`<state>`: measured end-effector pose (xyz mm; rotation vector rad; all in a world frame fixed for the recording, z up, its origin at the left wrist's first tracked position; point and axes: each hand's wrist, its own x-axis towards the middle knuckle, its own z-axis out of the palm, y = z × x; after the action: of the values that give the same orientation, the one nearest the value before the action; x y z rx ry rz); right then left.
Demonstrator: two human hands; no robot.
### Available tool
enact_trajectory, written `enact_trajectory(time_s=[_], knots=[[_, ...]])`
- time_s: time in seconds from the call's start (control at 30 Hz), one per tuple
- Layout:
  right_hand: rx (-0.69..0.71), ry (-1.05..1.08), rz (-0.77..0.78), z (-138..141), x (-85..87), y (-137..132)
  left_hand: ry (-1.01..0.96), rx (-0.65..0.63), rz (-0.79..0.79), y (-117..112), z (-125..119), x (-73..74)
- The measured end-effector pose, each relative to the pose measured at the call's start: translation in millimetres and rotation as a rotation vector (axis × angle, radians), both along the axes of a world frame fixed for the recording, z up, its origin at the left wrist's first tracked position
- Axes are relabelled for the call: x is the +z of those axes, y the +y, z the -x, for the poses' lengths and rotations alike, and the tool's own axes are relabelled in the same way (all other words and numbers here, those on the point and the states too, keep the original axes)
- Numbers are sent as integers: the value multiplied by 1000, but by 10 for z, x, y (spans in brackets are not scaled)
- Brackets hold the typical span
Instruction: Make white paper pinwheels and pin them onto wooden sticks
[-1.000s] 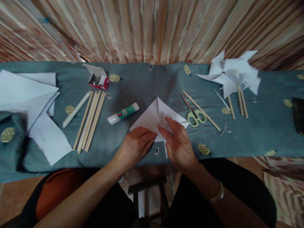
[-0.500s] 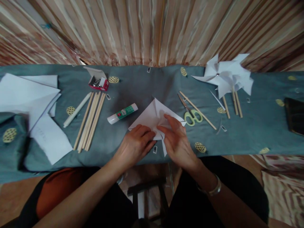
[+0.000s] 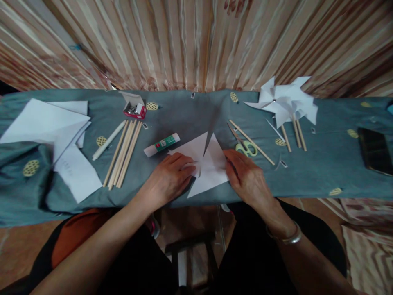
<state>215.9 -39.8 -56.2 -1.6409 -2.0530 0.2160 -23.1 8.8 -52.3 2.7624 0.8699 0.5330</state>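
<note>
A cut white paper square (image 3: 208, 166) lies on the blue-grey cloth (image 3: 322, 164) in front of me, its flaps spread flat. My left hand (image 3: 167, 180) rests on the paper's left flap, fingers pressed together on it. My right hand (image 3: 248, 178) holds down the paper's right edge with its fingers lying flat. A glue stick (image 3: 162, 144) lies just left of the paper. Yellow-handled scissors (image 3: 244, 143) and a wooden stick (image 3: 251, 142) lie just beyond my right hand.
Several wooden sticks (image 3: 124, 152) and a white rod (image 3: 109, 140) lie at the left, beside a small open red box of pins (image 3: 134, 107) and loose paper sheets (image 3: 46, 127). Finished white pinwheels (image 3: 285, 104) lie at the back right. A dark phone (image 3: 374, 155) sits far right.
The paper has opened out flat from its folded shape. My hands have moved apart, the right one to the paper's right edge. The view has shifted a little.
</note>
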Motion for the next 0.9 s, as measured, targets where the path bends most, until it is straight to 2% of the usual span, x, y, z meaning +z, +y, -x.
enact_trajectory(time_s=[0.13, 0.23, 0.33, 0.43, 0.63, 0.73, 0.9], knots=[[46, 26, 32, -30, 65, -134, 23, 17, 15, -8, 109, 38], [79, -9, 11, -54, 68, -170, -9, 29, 0, -70, 102, 37], [98, -22, -17, -76, 61, -168, -74, 33, -42, -173, 16, 20], [121, -4, -14, -88, 59, -163, -104, -17, -58, -293, -104, 4], [141, 25, 8, -78, 59, -168, 9, -71, -34, -424, -236, -49], [155, 123, 61, -99, 59, -172, 16, -67, -71, -435, -214, -65], [171, 332, 265, -170, 72, -180, -7, -94, -136, -459, -137, -20]])
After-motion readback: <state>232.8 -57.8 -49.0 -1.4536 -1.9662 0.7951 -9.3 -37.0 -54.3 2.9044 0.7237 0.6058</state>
